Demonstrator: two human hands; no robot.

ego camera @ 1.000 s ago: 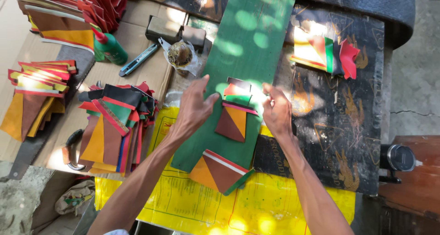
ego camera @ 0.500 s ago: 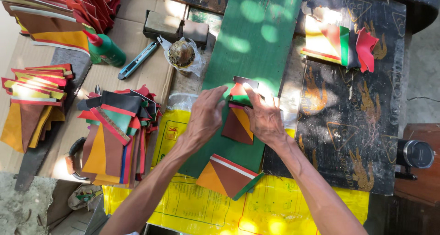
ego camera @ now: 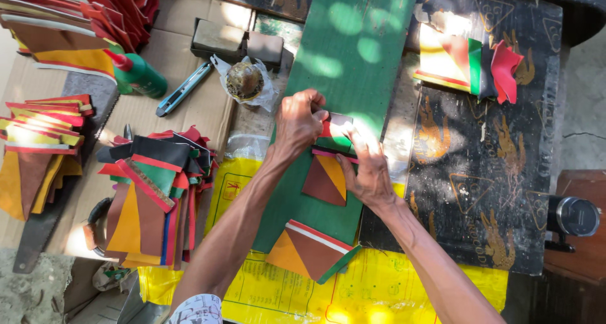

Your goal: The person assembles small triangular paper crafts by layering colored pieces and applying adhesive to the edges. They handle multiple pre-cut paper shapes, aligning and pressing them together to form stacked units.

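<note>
A brown and orange leather patchwork piece (ego camera: 325,179) with red and green strips at its top lies on a long green board (ego camera: 353,52). My left hand (ego camera: 300,119) is closed around the strips at the piece's upper edge. My right hand (ego camera: 368,166) lies flat on the piece's right side, fingers pressing the same edge. A second brown and orange patchwork piece (ego camera: 309,251) rests lower on the board, near the yellow sheet (ego camera: 372,286).
A pile of coloured leather pieces (ego camera: 148,191) lies left of my arm, more stacks (ego camera: 38,147) at far left and top left. A green glue bottle (ego camera: 136,74), blue utility knife (ego camera: 183,89), wrapped round lump (ego camera: 245,81) and some folded pieces (ego camera: 470,65) sit around the board.
Both hands have drawn together at the top edge of the piece. My left hand went from lying flat to a closed grip on the strips; the right hand pressed in beside it.
</note>
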